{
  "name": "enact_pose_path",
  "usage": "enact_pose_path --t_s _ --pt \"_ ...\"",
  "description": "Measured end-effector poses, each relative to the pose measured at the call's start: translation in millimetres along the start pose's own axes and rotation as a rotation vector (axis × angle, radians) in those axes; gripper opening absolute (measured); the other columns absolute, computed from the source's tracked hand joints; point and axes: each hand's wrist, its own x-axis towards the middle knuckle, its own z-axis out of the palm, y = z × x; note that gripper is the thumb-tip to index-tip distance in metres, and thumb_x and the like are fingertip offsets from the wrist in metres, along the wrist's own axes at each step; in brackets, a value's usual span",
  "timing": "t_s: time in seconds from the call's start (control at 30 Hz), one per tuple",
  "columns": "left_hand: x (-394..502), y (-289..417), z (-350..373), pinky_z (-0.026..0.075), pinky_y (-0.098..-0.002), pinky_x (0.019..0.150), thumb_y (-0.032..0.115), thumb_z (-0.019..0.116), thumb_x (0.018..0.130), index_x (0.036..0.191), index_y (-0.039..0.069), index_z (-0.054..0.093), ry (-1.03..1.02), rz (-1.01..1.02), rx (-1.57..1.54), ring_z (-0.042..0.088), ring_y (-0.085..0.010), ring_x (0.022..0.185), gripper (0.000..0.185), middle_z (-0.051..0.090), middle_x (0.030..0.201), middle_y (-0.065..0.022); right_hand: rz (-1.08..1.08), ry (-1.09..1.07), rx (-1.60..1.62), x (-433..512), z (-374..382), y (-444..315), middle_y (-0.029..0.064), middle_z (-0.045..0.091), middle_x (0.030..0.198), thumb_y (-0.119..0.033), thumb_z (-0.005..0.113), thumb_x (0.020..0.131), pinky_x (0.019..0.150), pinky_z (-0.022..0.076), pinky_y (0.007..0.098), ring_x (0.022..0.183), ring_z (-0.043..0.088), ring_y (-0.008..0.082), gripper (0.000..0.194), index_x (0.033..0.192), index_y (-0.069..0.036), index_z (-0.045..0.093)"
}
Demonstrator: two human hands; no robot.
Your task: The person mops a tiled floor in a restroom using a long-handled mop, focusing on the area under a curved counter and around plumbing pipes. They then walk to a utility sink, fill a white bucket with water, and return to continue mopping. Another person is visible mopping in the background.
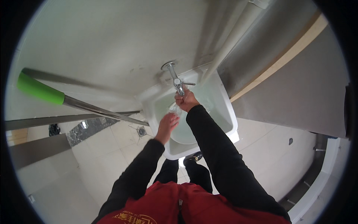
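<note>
A chrome wall tap [178, 81] with a side lever juts over a white sink [232, 117]. Water wets my right hand [186, 100], which is directly below the spout with its fingers curled; whether anything is inside them is hidden. Lower and to the left, my left hand [167, 124] is over the sink, palm side towards the right hand. Between the two hands is a whitish, shiny patch [175, 109], either splashing water or something clear; I cannot tell which. Pale greenish water [184, 131] and a faint round rim show beneath.
A metal pole with a green grip [42, 88] leans against the sink's left side. A white pipe [232, 39] comes down at the back right, beside a grey panel with a wooden edge [279, 61]. A floor drain [141, 131] lies left of the sink.
</note>
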Motion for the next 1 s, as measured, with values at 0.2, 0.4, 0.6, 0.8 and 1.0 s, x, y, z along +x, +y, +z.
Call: enact_pose_path --t_s 0.2,0.4,0.6,0.8,1.0 --pt "90.4 29.9 64.1 0.047 -0.0337 0.080 0.037 0.046 0.097 0.103 0.010 0.056 -0.188 -0.006 -0.353 0.059 -0.0181 0.089 0.030 0.061 0.093 -0.0041 -0.614 0.752 -1.865 -23.8 29.8 19.9 0.0199 0.065 0.083 -0.033 0.044 0.095 0.065 0.0491 0.0460 0.078 0.062 0.0399 0.037 0.106 -0.001 0.058" --pt "68.9 0.6 40.8 0.048 -0.0295 0.081 0.034 0.058 0.091 0.108 0.009 0.054 -0.084 0.071 0.198 0.059 -0.0134 0.093 0.030 0.061 0.101 -0.0030 -0.558 0.550 -2.146 -138.9 -2.8 -4.5 0.0165 0.060 0.112 -0.022 0.051 0.090 0.079 0.0487 0.0464 0.097 0.059 0.0382 0.031 0.118 -0.009 0.051" --pt "-21.6 68.5 7.4 0.050 -0.0277 0.075 0.007 0.057 0.091 0.107 0.005 0.056 0.233 0.546 0.858 0.059 -0.0142 0.087 0.016 0.060 0.105 -0.0037 -0.449 1.057 -1.992 -317.2 -72.5 8.1 0.0138 0.063 0.096 -0.014 0.054 0.088 0.071 0.0502 0.0443 0.084 0.062 0.0350 0.014 0.099 -0.006 0.055" --pt "-52.1 163.5 110.8 0.041 -0.0398 0.097 0.007 0.063 0.083 0.114 0.008 0.058 0.058 1.255 1.443 0.047 -0.0266 0.115 0.032 0.053 0.122 -0.0074 -0.637 1.116 -1.720 -306.3 -90.8 31.4 0.0144 0.065 0.082 -0.012 0.057 0.086 0.068 0.0504 0.0389 0.077 0.064 0.0299 0.011 0.094 -0.004 0.060" --pt "-53.0 183.6 151.7 0.022 -0.0492 0.110 0.025 0.067 0.081 0.106 0.012 0.065 -0.197 1.131 2.017 0.034 -0.0251 0.131 0.028 0.050 0.129 -0.0062 -0.695 1.130 -1.295 -212.6 -118.7 28.7 0.0214 0.066 0.098 -0.034 0.061 0.086 0.084 0.0481 0.0343 0.096 0.064 0.0307 0.047 0.112 0.005 0.057"
